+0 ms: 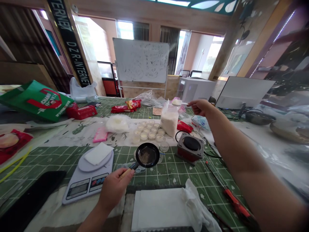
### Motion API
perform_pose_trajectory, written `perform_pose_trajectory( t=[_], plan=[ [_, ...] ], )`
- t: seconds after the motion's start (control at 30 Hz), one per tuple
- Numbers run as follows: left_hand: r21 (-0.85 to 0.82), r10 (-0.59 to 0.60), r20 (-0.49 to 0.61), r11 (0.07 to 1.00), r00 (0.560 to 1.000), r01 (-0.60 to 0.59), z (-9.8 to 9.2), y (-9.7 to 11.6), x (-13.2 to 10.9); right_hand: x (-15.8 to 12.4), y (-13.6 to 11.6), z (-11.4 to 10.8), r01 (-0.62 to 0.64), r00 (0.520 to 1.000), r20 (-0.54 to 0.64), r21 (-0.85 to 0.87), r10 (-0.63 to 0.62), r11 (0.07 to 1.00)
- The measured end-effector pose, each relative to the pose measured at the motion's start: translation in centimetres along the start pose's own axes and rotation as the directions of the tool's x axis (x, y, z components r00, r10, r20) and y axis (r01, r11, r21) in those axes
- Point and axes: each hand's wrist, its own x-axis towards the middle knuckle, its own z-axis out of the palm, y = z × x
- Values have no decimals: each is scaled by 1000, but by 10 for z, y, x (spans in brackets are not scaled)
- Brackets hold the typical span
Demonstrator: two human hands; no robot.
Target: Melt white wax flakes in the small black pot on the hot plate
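1. Fingers of the left hand (113, 188) are wrapped round the handle of a small black pan (147, 155); those of the right hand (200, 107) pinch the thin handle of a pale spoon (177, 103).
2. Green tablecloth (166, 176) with white grid lines covers the table, a white printed strip (79, 135) running across it.
3. Kitchen scale (88, 174) sits left of the pan, a white square sheet (98, 154) lying on its round plate.
4. Folded white paper (156, 206) lies close to the person, crumpled at its right end.
5. Clear bag (169, 123) of pale granules stands upright beyond the pan.
6. Burner (191, 144) with a round black top sits to the pan's right, well apart from the right hand.
7. The pan is between scale and burner, its dark inside facing up; whether its base touches anything cannot be told.
8. Small round cups (145, 136) cluster just beyond the pan.
9. The spoon is at the bag's top; its load is too small to identify.
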Motion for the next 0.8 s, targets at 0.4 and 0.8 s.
perform_pose_trajectory(
  t=[0.4, 0.8],
  plan=[
    [103, -25, 78, 995, 997, 17, -25, 5, 1, -87, 65, 94, 157, 953, 283, -144, -111, 977],
    [-96, -92, 187, 989, 978, 111, -25, 2, -2, -130, 85, 119, 620, 784, 434, -585, -444, 522]
  ],
)
